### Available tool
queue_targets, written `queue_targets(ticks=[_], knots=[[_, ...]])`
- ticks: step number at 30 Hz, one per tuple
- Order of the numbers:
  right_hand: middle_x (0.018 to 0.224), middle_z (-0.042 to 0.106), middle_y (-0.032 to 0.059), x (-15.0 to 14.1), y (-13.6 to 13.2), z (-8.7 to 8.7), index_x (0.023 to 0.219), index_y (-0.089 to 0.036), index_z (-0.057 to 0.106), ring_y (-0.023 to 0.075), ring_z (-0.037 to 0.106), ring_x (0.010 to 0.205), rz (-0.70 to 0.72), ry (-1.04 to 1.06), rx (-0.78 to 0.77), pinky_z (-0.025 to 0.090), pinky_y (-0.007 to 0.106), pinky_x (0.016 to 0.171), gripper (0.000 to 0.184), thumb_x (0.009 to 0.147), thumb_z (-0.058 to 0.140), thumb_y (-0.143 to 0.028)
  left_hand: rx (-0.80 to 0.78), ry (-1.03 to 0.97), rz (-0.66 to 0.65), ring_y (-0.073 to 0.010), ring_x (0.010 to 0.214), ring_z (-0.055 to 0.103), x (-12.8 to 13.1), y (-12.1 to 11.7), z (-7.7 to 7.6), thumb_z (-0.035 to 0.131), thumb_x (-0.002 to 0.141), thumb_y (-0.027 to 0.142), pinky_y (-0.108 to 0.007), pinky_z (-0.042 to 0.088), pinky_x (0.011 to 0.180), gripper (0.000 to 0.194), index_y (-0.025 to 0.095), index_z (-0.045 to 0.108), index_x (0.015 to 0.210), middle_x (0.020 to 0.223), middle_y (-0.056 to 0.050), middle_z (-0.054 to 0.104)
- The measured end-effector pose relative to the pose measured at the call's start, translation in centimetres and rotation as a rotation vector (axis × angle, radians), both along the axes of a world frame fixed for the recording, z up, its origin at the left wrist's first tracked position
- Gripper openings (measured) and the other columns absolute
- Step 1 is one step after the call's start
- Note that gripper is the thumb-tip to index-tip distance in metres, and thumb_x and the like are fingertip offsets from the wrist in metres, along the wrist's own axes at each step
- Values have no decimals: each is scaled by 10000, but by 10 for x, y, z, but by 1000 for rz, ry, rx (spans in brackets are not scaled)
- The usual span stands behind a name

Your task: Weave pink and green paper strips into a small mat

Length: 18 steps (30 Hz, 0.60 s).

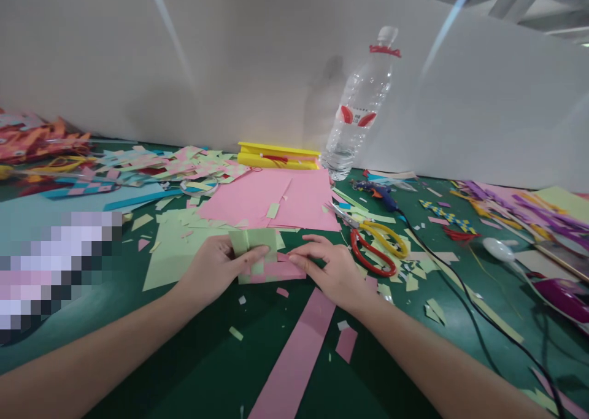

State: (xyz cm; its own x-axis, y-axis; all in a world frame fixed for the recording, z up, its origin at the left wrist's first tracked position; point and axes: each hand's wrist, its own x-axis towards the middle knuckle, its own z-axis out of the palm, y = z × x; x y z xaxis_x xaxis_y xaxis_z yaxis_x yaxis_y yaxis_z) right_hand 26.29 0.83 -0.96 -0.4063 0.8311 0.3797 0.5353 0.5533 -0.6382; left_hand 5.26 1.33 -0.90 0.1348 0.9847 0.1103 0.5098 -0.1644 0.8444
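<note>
My left hand (pixel 212 267) clamps its fingers on the folded paper (pixel 239 242) over the green table (pixel 193 361): pale green, squarish, creased, with a flat pink band (pixel 280 272) jutting rightward to my right hand (pixel 335 272), whose fingertips pinch its edge.

From my seat I'm looking in on a craft workspace, set up for paperwork of the cutting and weaving kind. I see a green table (pixel 184 370) strewn with scraps (pixel 188 164), pink sheets (pixel 276 198) toward the back, scissors (pixel 357 225) and, just beyond them, a corded blue tool (pixel 386 197) I take for a glue gun. Purple strips (pixel 481 197) and a woven band (pixel 448 216) lie farther right. Over the pale partition (pixel 230 69) I catch some ceiling (pixel 538 2). Workshop or classroom, I can't tell.
</note>
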Motion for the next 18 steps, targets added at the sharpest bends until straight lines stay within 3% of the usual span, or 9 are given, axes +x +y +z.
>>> queue_targets(ticks=[4,11,14,18], knots=[[849,757,-22,2,2,-1,844,-254,725,199,677,974,-17,29,-41,483,365,963,158,897,579,-285,11,12,18,-115,375,411,0,-1,-2,605,729,507,-225,316,392,462,203,456,415,386,45,428],[788,724,-20,3,2,-2,795,-233,713,155,663,784,-39,65,-95,506,294,819,171,887,591,-309,-21,26,0,-110,353,384,0,-1,0,599,723,520,-234,292,387,502,206,431,368,355,42,397],[791,714,-19,2,0,1,802,-227,714,150,653,789,-58,53,-103,490,262,745,175,889,585,-306,-17,18,-16,-126,383,436,0,-1,0,602,715,519,-236,329,406,476,206,472,381,381,25,451],[878,718,-12,1,0,5,864,-227,715,150,648,841,-57,23,-122,470,257,747,169,904,554,-255,-43,27,12,-105,355,345,1,0,-2,602,695,542,-234,265,381,496,207,426,375,367,44,359]])
